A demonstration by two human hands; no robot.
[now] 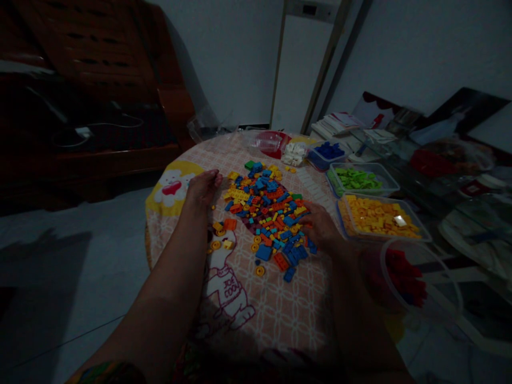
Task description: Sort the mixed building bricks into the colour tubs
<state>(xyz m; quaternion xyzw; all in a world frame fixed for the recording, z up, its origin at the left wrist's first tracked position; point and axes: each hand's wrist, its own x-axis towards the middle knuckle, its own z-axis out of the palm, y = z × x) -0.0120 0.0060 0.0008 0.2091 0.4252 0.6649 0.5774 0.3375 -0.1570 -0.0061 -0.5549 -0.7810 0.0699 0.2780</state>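
A loose pile of small toy building bricks [272, 197] in blue, orange, yellow and green is spread over the round table. My left hand [203, 189] hovers at the left side of the pile with its fingers curled in; what they hold, if anything, is too dark to make out. At the pile's right edge is my right hand [320, 226], its fingers bent and apart beside blue and yellow bricks. A few yellow wheel-like pieces [216, 245] and an orange brick [230, 224] lie apart, nearer my left forearm.
Along the right stand tubs of sorted bricks: a blue tub [328, 151], a green tub [390, 185], a yellow tub [424, 234] and a round red tub [458, 293]. White bricks [294, 154] lie at the back near a clear plastic tray [262, 141]. A patterned cloth [288, 314] covers the table.
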